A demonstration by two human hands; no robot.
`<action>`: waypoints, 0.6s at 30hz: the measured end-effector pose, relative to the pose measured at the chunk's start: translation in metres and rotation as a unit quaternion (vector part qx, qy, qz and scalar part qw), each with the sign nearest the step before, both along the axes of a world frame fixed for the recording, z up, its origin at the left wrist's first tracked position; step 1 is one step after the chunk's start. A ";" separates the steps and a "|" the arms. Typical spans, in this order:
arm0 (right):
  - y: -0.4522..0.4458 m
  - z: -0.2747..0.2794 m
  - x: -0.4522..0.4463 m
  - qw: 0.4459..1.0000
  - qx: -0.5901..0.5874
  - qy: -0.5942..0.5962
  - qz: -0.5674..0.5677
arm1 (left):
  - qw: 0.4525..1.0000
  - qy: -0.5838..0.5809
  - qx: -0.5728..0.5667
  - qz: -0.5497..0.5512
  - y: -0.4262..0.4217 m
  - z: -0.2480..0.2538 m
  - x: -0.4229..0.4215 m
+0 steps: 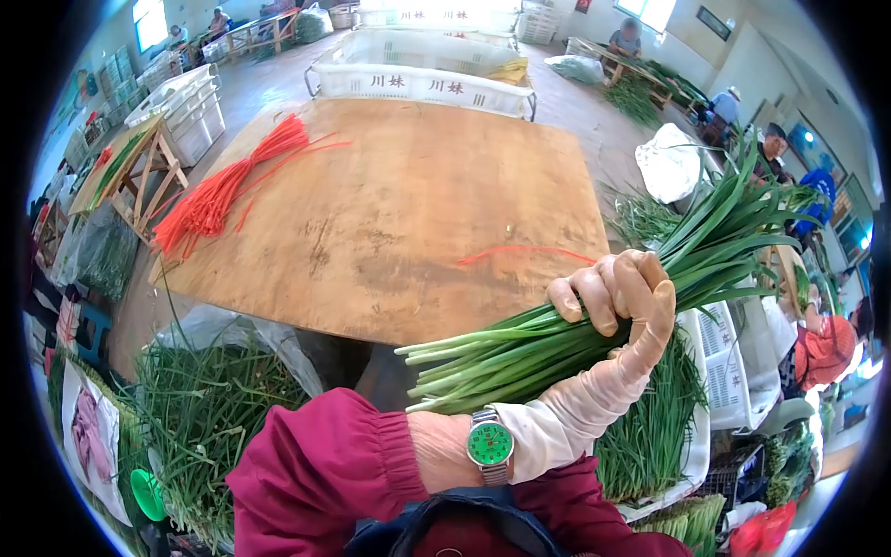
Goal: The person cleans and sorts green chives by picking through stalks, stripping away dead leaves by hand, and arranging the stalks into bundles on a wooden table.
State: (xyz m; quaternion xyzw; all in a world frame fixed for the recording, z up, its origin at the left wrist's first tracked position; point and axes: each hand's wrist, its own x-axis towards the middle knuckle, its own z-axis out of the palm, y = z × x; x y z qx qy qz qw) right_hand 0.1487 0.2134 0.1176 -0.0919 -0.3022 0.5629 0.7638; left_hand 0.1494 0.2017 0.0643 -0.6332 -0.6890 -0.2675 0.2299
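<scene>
My left hand (pixel 617 311), in a pale thin glove, reaches across to the right with its fingers wrapped round a thick bunch of garlic chives (pixel 534 357). The pale stem ends point left over the table's near edge, and the dark leaves (pixel 715 237) fan out to the upper right. A watch with a green face (pixel 490 444) sits on my left wrist. My right hand is not visible; only part of the right sleeve (pixel 568 501) shows below. A single red tie strip (pixel 524 249) lies on the wooden table (pixel 399 195) near the bunch.
A bundle of red tie strips (pixel 232 186) lies at the table's left. Loose chives fill a bag (pixel 213 408) at lower left and a white crate (pixel 698 446) at lower right. White crates (pixel 422 84) stand beyond the table. Other people (pixel 826 348) sit around the room.
</scene>
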 end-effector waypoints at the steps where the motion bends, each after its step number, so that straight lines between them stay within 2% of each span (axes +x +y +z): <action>1: 0.004 -0.002 0.003 1.000 -0.010 -0.018 -0.015 | 1.000 -0.001 0.000 0.000 0.002 0.000 0.004; 4: 0.020 -0.013 0.015 0.998 0.004 0.019 0.055 | 1.000 0.000 0.005 -0.004 0.014 0.002 0.013; 9: 0.037 -0.011 0.030 0.992 -0.124 0.001 -0.008 | 0.999 -0.007 0.027 -0.021 0.047 0.012 0.043; 11: 0.045 -0.019 0.046 0.984 -0.174 0.026 0.020 | 0.997 -0.038 0.027 -0.064 0.061 0.016 0.050; 12: 0.052 -0.036 0.066 0.980 -0.188 0.036 0.052 | 0.980 -0.115 -0.013 -0.162 0.064 0.021 0.043; 14: 0.069 -0.050 0.092 0.980 -0.181 -0.020 0.076 | 0.897 -0.256 -0.097 -0.348 0.072 0.040 0.006; 15: 0.077 -0.056 0.105 0.979 -0.175 -0.048 0.088 | 0.787 -0.376 -0.241 -0.425 0.081 0.057 -0.019; 16: 0.093 -0.073 0.140 0.972 -0.143 -0.055 0.181 | 0.722 -0.439 -0.332 -0.419 0.094 0.061 -0.035; 18: 0.106 -0.055 0.152 0.971 -0.180 -0.083 0.134 | 0.874 -0.343 -0.142 -0.315 0.123 0.010 -0.066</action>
